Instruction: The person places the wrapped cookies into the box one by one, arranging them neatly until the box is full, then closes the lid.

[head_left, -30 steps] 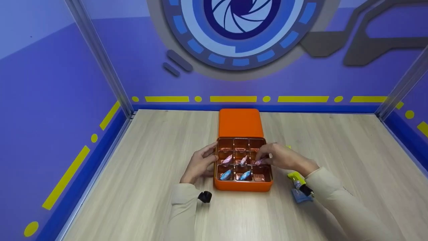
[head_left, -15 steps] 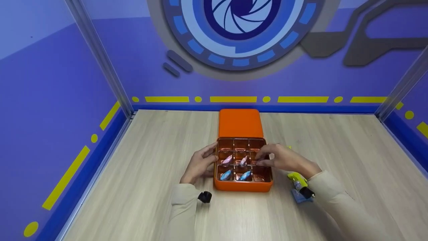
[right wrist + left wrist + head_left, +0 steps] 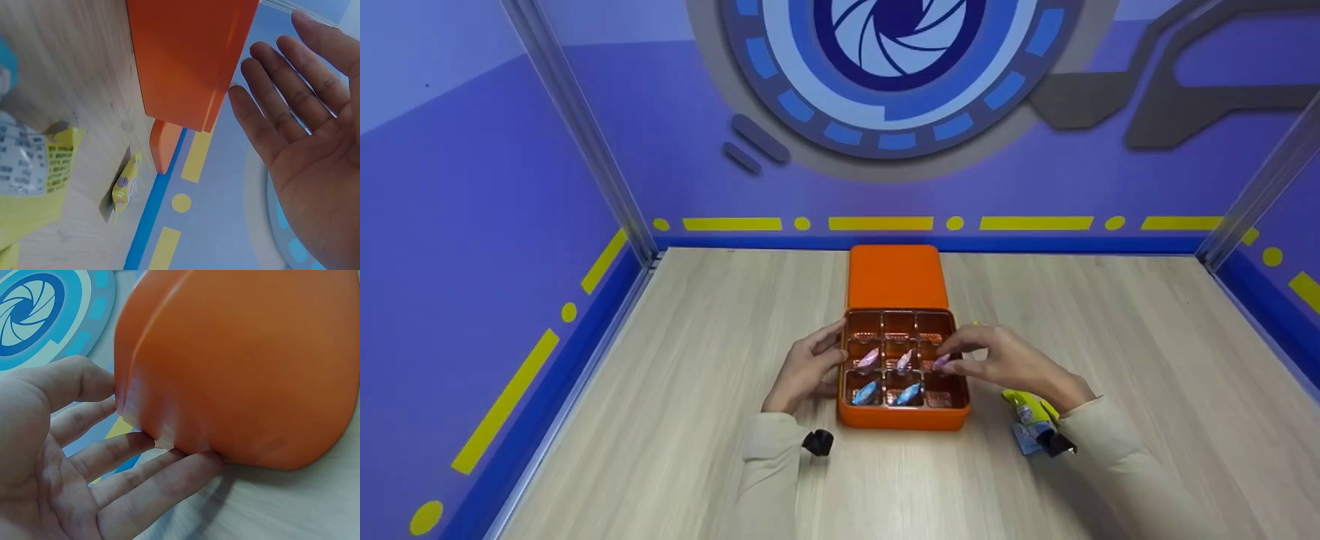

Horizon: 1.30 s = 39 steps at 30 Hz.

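Note:
An orange box (image 3: 904, 420) holds a divided tray with three rows of compartments. Pink wrapped candies (image 3: 868, 360) lie in its middle row, blue wrapped candies (image 3: 909, 394) in the front row's left and middle compartments. My left hand (image 3: 806, 367) rests against the box's left side, its fairly straight fingers touching the wall and its thumb at the rim. Over the right edge my right hand (image 3: 1016, 364) has thumb and fingers spread around a pink candy (image 3: 942, 361) in the middle row's right compartment. The right wrist view shows those fingers extended, their tips partly past the rim.
The orange lid (image 3: 895, 276) lies behind the box, against its back edge. Yellow packets (image 3: 1030, 409) and a blue packet (image 3: 1025, 439) lie by my right wrist. Another small yellow packet (image 3: 126, 185) lies right of the box. Purple-blue panels (image 3: 885, 195) wall in the table.
My right hand has drawn slightly to the right and its thumb and fingers have parted. The pink candy, hidden half a second ago, shows between them. My left hand has stayed put.

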Available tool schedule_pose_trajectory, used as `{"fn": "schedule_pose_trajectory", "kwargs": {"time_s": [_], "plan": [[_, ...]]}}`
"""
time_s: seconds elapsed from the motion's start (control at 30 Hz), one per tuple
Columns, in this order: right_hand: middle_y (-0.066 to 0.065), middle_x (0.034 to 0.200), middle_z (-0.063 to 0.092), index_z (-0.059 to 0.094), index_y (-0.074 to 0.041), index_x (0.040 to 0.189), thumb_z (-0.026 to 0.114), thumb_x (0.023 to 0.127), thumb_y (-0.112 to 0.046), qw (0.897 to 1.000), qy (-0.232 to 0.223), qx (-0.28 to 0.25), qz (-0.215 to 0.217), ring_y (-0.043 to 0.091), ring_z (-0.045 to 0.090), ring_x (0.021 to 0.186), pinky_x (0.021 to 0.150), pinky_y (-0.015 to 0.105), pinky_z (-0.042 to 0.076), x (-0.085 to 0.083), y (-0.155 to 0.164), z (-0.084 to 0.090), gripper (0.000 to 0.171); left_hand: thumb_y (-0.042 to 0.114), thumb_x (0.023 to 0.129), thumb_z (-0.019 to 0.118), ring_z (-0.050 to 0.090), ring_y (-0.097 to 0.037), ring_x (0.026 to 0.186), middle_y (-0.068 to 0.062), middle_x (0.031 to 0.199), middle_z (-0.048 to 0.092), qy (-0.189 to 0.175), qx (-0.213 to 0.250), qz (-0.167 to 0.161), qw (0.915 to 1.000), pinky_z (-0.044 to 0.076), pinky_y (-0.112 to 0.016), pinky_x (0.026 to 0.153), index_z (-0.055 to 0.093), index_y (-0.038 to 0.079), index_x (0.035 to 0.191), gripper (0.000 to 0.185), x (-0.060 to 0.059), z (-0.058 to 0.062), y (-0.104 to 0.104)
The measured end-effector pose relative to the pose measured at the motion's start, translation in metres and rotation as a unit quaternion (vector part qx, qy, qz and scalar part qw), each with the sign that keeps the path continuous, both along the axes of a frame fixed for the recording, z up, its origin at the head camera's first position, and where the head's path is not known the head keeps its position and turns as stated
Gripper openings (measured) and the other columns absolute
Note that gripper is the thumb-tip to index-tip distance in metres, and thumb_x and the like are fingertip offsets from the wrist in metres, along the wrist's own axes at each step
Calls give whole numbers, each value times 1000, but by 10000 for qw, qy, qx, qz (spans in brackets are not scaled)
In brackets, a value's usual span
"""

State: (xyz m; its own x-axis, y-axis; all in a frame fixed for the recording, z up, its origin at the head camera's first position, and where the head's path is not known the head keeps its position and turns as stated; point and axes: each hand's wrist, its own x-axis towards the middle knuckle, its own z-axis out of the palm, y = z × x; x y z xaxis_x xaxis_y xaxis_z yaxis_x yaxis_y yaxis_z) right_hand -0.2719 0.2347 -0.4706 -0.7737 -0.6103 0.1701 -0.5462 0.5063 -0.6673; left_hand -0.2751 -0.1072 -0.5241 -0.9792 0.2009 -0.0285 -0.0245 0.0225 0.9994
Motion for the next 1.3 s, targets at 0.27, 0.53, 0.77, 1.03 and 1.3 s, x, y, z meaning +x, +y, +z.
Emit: {"fn": "schedule_pose_trajectory", "kwargs": {"time_s": [0.27,0.53,0.77,1.03,1.3], "plan": [[3,116,75,78,-10,121,77,100,-25,9998,100,-135,-146,31,68,111,97,52,57,10,11,-1,26,3,100,64,61,-36,132,-21,155,53,28,35,6,10000,61,-48,88,52,9,158,60,0,-1,0],[4,115,76,79,-8,120,79,98,-24,9991,245,-90,-325,31,69,109,98,52,56,18,19,-2,27,4,101,64,60,-37,133,-21,156,53,7,39,22,10000,62,-49,86,51,10,159,60,0,-3,-1],[-1,121,75,79,-10,120,80,97,-21,9981,155,-55,-589,27,69,112,100,56,55,24,26,-4,25,5,100,64,59,-36,134,-21,155,53,85,-146,41,9999,60,-45,91,52,10,159,60,-2,-3,-1],[-4,120,75,79,-20,118,81,96,-24,9961,220,70,-848,26,68,114,99,54,56,30,36,-5,22,3,99,64,61,-35,132,-21,153,55,74,-85,58,9999,60,-49,90,53,10,158,60,-1,-1,0],[-4,119,74,79,-20,117,80,97,-27,9949,117,-6,-1006,27,68,113,99,56,55,32,46,-6,21,3,100,64,60,-36,133,-22,154,54,88,6,43,10000,58,-52,94,52,9,158,59,-1,-1,2]]}}
